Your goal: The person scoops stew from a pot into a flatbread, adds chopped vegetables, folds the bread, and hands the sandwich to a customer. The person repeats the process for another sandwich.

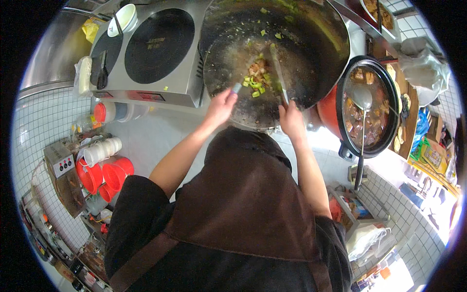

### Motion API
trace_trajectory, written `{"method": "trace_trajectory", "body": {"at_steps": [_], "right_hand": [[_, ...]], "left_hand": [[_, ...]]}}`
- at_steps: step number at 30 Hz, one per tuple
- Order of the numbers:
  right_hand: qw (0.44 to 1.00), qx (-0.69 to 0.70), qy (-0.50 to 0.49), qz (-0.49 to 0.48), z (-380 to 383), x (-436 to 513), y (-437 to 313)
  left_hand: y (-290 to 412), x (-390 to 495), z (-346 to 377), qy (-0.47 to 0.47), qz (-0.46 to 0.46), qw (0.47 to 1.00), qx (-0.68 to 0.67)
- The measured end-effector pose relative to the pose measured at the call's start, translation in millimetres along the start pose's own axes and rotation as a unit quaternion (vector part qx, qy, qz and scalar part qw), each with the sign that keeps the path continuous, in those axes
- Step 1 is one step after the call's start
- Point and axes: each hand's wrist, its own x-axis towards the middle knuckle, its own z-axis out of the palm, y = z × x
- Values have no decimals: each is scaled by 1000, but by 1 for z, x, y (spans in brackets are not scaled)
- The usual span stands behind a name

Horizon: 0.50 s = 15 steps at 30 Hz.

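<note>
Before me is a large dark round griddle pan (313, 69) with a high metal wall. Chopped green pepper pieces (256, 87) and browned meat bits (257, 68) lie heaped near its middle, with a few green scraps farther back. My left hand (220, 107) grips a short handled tool (236, 88) at the pan's near left; its shape is mostly hidden. In my right hand (291, 118) is a long metal spatula or knife (279, 71), its far end resting near the food on the pan.
At right stands a red pot of stew (377, 124) with a ladle (362, 99) in it. Left of the pan is a steel cooktop (160, 47) with round black plates and a white bowl (126, 20). Red buckets (118, 173) stand lower left.
</note>
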Motion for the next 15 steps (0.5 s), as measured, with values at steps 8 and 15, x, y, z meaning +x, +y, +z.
{"method": "trace_trajectory", "body": {"at_steps": [8, 15], "right_hand": [[1000, -23, 15, 13, 11, 0, 11], [988, -4, 130, 80, 5, 31, 19]], "left_hand": [[-7, -6, 38, 34, 43, 993, -104], [46, 118, -1, 118, 154, 968, 159]]}}
